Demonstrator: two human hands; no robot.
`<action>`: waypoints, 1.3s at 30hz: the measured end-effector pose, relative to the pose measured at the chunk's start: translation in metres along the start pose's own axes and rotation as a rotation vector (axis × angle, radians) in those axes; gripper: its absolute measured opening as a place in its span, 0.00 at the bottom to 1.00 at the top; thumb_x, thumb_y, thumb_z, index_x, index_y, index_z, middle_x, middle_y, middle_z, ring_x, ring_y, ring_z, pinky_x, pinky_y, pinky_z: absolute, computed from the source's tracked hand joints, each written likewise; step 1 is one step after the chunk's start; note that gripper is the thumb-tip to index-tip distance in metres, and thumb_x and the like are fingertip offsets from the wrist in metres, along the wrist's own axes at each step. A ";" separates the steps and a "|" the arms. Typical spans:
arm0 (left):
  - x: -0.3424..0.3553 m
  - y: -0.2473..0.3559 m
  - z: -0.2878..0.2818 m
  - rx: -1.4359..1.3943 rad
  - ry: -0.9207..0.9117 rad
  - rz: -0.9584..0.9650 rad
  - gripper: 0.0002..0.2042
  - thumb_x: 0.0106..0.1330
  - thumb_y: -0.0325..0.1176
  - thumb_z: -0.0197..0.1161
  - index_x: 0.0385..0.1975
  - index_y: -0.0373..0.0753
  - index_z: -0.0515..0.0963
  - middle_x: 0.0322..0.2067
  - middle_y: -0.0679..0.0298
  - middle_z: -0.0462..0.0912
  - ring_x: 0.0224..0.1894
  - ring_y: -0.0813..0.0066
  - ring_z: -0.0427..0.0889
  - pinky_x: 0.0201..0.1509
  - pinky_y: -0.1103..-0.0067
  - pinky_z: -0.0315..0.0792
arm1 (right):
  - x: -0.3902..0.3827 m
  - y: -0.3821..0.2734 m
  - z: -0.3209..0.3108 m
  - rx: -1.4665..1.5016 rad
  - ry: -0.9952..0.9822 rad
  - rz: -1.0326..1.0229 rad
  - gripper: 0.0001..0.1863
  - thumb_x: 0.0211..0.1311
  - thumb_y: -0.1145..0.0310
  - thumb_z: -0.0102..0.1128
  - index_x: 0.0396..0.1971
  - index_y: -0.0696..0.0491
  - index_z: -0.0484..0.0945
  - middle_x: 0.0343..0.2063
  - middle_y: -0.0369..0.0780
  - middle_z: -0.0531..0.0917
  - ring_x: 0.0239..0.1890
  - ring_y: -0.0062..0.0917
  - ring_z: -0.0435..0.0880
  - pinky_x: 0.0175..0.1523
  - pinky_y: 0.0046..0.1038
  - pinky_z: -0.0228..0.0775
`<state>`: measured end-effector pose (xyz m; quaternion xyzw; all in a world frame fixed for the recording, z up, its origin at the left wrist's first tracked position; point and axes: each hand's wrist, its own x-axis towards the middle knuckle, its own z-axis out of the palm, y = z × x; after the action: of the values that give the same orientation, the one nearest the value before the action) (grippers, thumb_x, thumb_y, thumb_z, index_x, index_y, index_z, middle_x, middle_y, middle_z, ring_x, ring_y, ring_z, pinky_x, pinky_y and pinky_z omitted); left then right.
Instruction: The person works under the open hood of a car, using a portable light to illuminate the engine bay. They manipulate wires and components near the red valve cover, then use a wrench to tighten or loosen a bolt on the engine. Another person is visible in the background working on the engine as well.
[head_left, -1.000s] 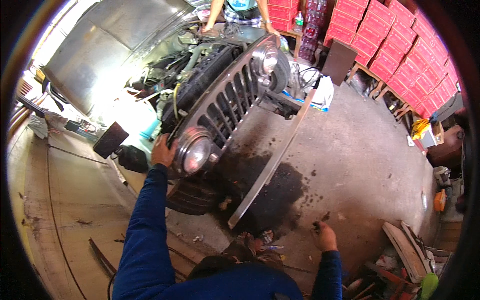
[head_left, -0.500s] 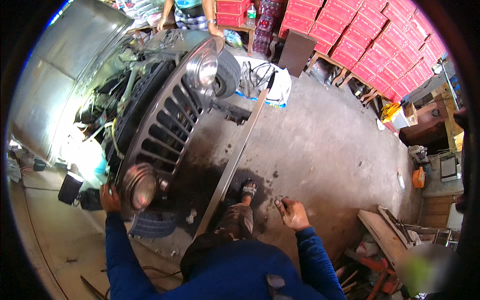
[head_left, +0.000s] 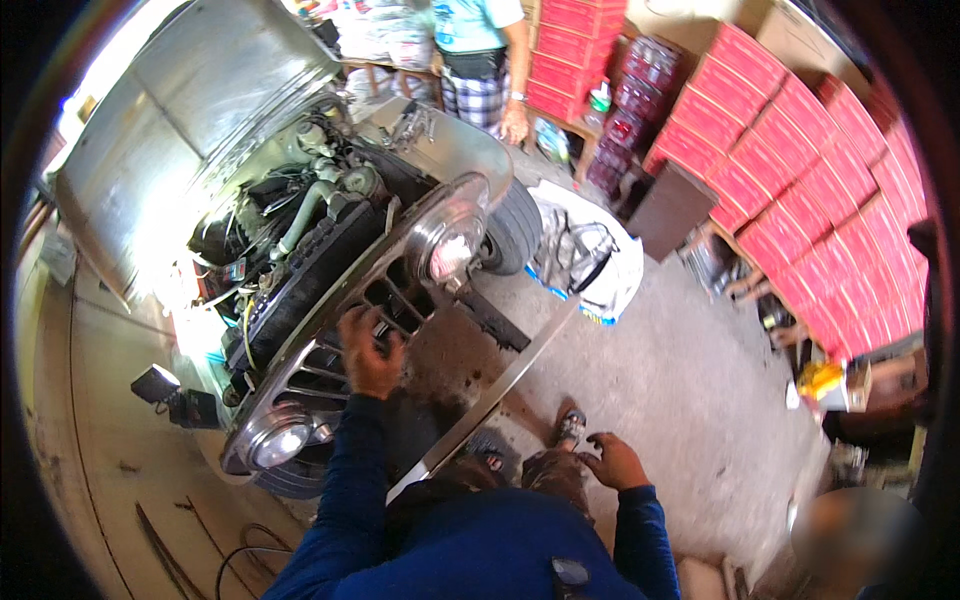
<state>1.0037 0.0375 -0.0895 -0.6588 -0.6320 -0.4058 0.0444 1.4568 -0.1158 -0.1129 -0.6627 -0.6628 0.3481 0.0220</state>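
Observation:
A vehicle with a slatted metal front grille [head_left: 318, 352] stands with its bonnet [head_left: 190, 100] raised. In front of the upper grille slats is my left hand [head_left: 372, 352], fingers curved and apart, with nothing in it; whether it touches the metal I cannot tell. The grille sits between a round headlight [head_left: 280, 438] at the near end and another headlight [head_left: 446, 248] at the far end. Hoses and engine parts [head_left: 318, 205] show in the engine bay behind. My right hand [head_left: 614, 462] hangs over the floor at my side, empty, thumb and fingers apart.
A long metal bumper bar [head_left: 490, 398] crosses low between me and the grille. Another person [head_left: 476, 60] stands beyond the far fender, where tools [head_left: 412, 125] lie. A white sack [head_left: 590, 255] rests by the wheel [head_left: 512, 228]. Red boxes [head_left: 790, 190] are stacked at right.
My left hand has gone from beside the near headlight to the grille's middle. My right hand's fingers have loosened. The other person's hands have left the vehicle. The view has shifted.

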 end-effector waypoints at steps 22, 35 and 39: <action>0.253 0.022 0.234 0.391 -0.129 -0.455 0.27 0.66 0.59 0.63 0.50 0.41 0.83 0.47 0.58 0.81 0.52 0.56 0.79 0.56 0.62 0.72 | 0.524 -0.121 -0.262 -0.264 -0.223 -0.756 0.19 0.63 0.58 0.66 0.47 0.55 0.80 0.40 0.47 0.84 0.45 0.45 0.84 0.51 0.44 0.76; 0.290 0.020 0.250 0.578 -0.021 -0.781 0.19 0.55 0.40 0.67 0.45 0.38 0.82 0.45 0.55 0.83 0.52 0.48 0.79 0.59 0.58 0.71 | 0.858 -0.327 -0.213 -0.360 -0.079 -1.181 0.21 0.59 0.61 0.67 0.48 0.56 0.79 0.47 0.52 0.83 0.53 0.50 0.80 0.58 0.46 0.73; 0.291 0.016 0.251 0.582 -0.001 -0.766 0.19 0.53 0.38 0.66 0.44 0.37 0.82 0.45 0.53 0.83 0.50 0.48 0.80 0.56 0.58 0.72 | 0.928 -0.401 -0.197 -0.400 0.056 -1.220 0.17 0.59 0.65 0.64 0.47 0.55 0.79 0.44 0.52 0.84 0.52 0.50 0.81 0.57 0.47 0.74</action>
<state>1.1004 0.4096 -0.0779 -0.3388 -0.9166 -0.1989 0.0739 1.0951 0.8475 -0.1680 -0.1665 -0.9720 0.1250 0.1093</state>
